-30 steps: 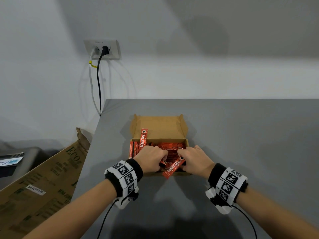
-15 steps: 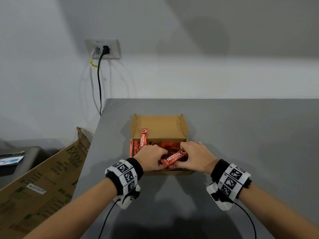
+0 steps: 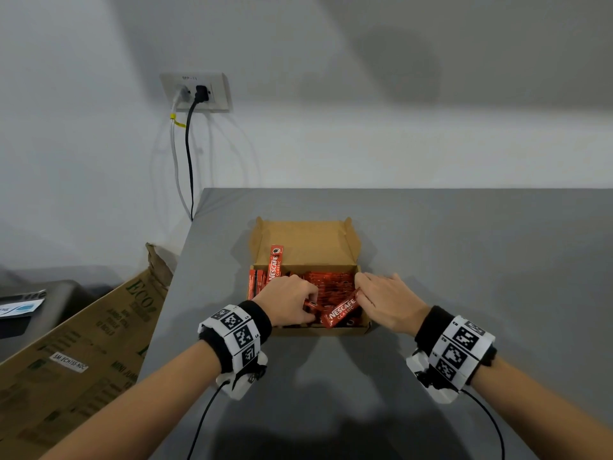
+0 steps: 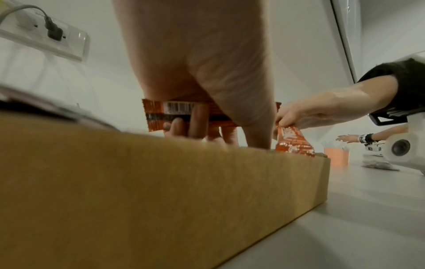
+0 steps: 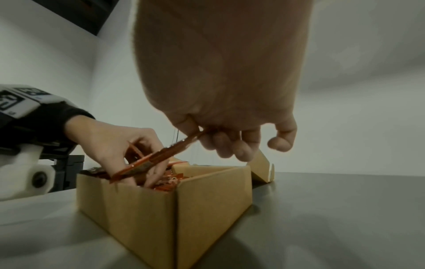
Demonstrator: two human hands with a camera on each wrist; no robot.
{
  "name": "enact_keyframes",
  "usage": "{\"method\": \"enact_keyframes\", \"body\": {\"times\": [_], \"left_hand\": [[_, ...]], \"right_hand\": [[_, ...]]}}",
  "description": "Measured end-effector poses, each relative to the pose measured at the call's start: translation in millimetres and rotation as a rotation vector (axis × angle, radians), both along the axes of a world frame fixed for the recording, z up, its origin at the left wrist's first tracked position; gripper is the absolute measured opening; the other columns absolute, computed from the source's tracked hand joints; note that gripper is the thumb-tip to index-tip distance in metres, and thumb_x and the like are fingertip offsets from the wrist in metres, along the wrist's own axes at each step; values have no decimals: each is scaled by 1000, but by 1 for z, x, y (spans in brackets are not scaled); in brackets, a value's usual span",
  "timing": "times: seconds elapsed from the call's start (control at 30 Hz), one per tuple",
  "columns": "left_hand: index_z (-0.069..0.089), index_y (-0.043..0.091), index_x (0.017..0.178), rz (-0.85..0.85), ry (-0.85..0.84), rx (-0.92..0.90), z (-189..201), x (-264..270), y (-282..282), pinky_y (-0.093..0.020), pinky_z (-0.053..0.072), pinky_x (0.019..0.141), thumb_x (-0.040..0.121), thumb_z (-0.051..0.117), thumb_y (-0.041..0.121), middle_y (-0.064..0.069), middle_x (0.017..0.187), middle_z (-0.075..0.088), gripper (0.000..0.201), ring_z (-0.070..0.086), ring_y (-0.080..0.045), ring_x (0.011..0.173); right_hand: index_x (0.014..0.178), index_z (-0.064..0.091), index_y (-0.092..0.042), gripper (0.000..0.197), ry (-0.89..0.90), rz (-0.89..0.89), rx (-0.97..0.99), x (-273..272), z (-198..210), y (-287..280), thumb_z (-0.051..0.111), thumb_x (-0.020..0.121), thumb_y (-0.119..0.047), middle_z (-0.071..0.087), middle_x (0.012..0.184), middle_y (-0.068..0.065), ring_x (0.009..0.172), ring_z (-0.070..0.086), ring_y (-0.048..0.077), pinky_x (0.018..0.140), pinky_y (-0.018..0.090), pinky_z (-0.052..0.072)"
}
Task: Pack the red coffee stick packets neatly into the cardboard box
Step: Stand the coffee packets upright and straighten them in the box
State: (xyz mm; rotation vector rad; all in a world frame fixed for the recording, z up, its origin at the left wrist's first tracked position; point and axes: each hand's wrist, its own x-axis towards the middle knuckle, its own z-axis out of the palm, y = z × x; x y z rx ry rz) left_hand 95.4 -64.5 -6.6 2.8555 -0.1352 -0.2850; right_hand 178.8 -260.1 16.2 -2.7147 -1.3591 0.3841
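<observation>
An open cardboard box point(image 3: 305, 240) sits on the grey table, its lid flap folded back. Several red coffee stick packets point(image 3: 331, 283) lie inside, and one packet point(image 3: 276, 262) leans upright at the left. My right hand point(image 3: 360, 293) pinches the far end of a tilted red packet point(image 3: 341, 312) over the box's front right corner; the same packet point(image 5: 170, 152) shows between thumb and fingers in the right wrist view. My left hand point(image 3: 310, 305) reaches into the front left of the box, fingers curled round another packet point(image 4: 161, 114) with a barcode.
A large brown carton point(image 3: 83, 346) leans against the table's left edge. A wall socket point(image 3: 195, 92) with two cables hangs above the table's back left corner. In the left wrist view another person's arm point(image 4: 358, 138) and an orange container point(image 4: 335, 155) show far off.
My right hand has carried the tilted packet from over the box's front edge back above the box and shifted right. My left hand has stayed in the box's front left.
</observation>
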Motion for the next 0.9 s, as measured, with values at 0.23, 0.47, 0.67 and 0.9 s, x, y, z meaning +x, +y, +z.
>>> {"method": "enact_keyframes", "body": {"times": [0.23,0.47,0.67,0.9], "left_hand": [[64,19,98,25,15,-73,4,-2,6,-28,53,73,80,63,26,2,87,69,20,63,-13,80],[65,20,93,17,34,-128,3,-2,4,-30,53,74,78,62,29,3,88,70,17,64,-12,78],[64,15,94,-82,69,-2,8,1,4,-31,50,77,76,70,42,2,93,66,33,60,-15,84],[60,12,96,-242,62,126,8,13,-6,-27,41,66,80,66,36,0,99,61,29,57,-19,86]], "right_hand": [[87,38,-20,12,20,-3,140,3,0,-1,33,98,-23,46,88,-10,78,43,12,78,33,34],[85,45,-27,8,14,63,19,-8,-8,2,47,92,-32,43,90,-13,97,48,12,86,32,32],[78,53,-17,12,96,-36,220,12,6,-8,50,89,-20,51,69,-11,66,52,14,63,25,34],[80,51,-11,12,69,-154,347,15,3,-16,48,90,-16,49,62,-6,58,47,16,51,21,30]]}}
